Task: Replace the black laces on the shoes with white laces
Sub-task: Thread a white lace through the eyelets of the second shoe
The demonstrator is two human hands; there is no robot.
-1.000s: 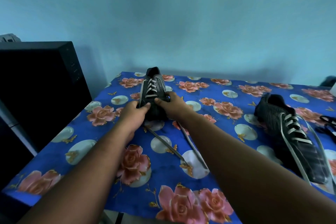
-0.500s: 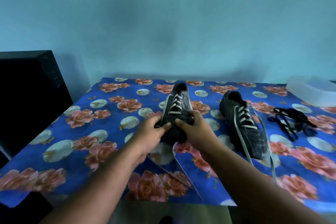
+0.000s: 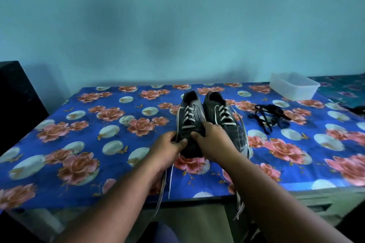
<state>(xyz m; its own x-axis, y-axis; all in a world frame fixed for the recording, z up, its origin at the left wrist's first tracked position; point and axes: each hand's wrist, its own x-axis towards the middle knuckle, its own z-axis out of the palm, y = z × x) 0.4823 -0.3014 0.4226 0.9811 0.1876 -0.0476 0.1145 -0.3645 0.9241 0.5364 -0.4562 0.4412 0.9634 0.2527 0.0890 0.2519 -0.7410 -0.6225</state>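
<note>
Two black shoes stand side by side on the table, both threaded with white laces. My left hand (image 3: 169,147) and my right hand (image 3: 212,139) grip the toe end of the left shoe (image 3: 192,118) from either side. Touching it on the right is the right shoe (image 3: 225,122). Loose white lace ends (image 3: 165,181) trail from the shoes over the table's front edge. The removed black laces (image 3: 269,117) lie in a tangle to the right of the shoes.
A blue floral tablecloth (image 3: 98,144) covers the table. At the back right corner sits a translucent plastic tub (image 3: 294,86). A black cabinet (image 3: 15,92) stands against the table's left side.
Both hands have carried the left shoe to the right and set it against the right shoe. The view has swung right, bringing the tub and the black laces fully into sight.
</note>
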